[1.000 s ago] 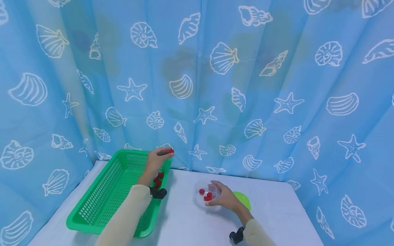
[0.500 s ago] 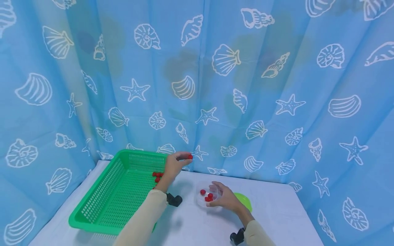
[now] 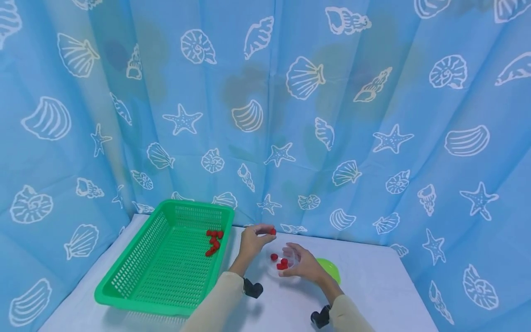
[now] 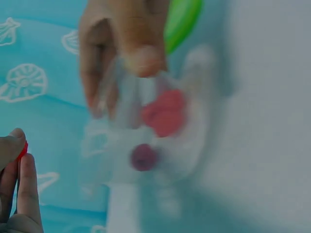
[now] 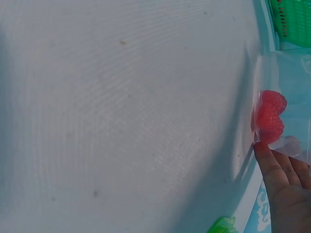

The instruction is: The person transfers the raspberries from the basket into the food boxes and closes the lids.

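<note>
- Pinching one red berry (image 3: 273,231) between thumb and fingers of the left hand (image 3: 254,240), right out at the tips.
- Gripping a clear cup (image 5: 295,103) with the right hand (image 3: 304,264), fingers curled round its right side.
- Big thing here: cup just nearer the body than the pinched berry, and a touch to the right. Can't tell the height between them.
- Left hand on the berry, right hand just across the cup. No obvious long axis on something that roundish.
- Bumpy, raspberry-like skin on the cup berries (image 5: 270,124); smooth, thin, see-through walls around them.
- Other berries (image 3: 216,244) along the right side of the green basket (image 3: 141,305): slotted, plastic-looking, long axis running away from the body.
- Lime disc (image 3: 330,269) beside the right hand, partly hidden.
</note>
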